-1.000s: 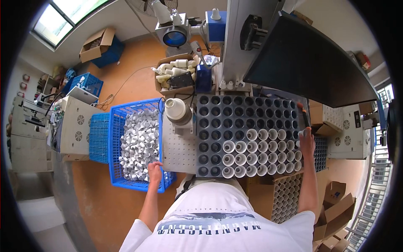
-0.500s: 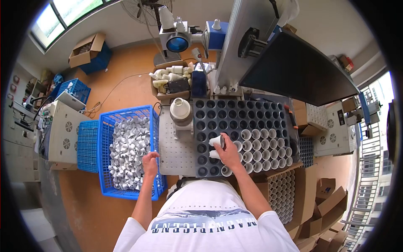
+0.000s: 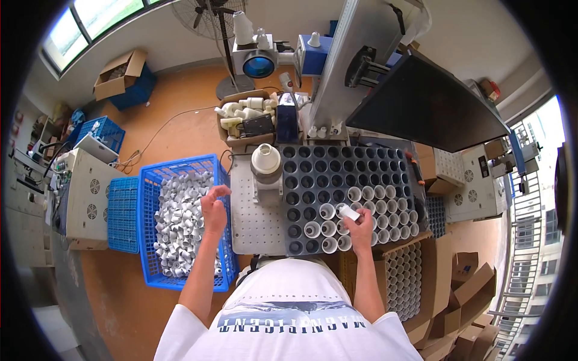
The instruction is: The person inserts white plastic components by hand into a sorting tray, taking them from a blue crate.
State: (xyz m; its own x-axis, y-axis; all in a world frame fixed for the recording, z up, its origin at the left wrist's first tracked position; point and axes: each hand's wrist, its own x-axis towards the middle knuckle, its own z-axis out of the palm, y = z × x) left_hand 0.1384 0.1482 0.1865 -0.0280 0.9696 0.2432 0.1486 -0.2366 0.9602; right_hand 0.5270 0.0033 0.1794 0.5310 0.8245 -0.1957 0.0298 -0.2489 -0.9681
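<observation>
My right hand [image 3: 361, 228] pinches a white plastic cup-shaped part [image 3: 348, 212], tilted, just over the black tray [image 3: 294, 247] with rows of round holes. White cups like it [image 3: 382, 207] stand in the tray's near and right-hand holes, open ends up. My left hand [image 3: 214, 209] is raised over the right rim of a blue plastic basket [image 3: 143, 226], its fingers curled closed with nothing visible in them. Inside the basket lies a heap of loose white parts [image 3: 179, 219]. Between basket and tray, a white part [image 3: 265, 159] sits on a metal fixture [image 3: 267, 185].
A perforated metal plate [image 3: 253, 231] carries the fixture. Above stands a machine head with a blue lens [image 3: 258, 67]; a monitor [image 3: 427, 105] overhangs the tray's far right. A carton of pale fittings [image 3: 225, 133] is behind. A carton of stacked white cups [image 3: 402, 280] stands at near right.
My right hand has moved right and slightly down over the tray with a white part. More cups stand in the tray's near-left holes. My left hand has risen. The view has shifted slightly.
</observation>
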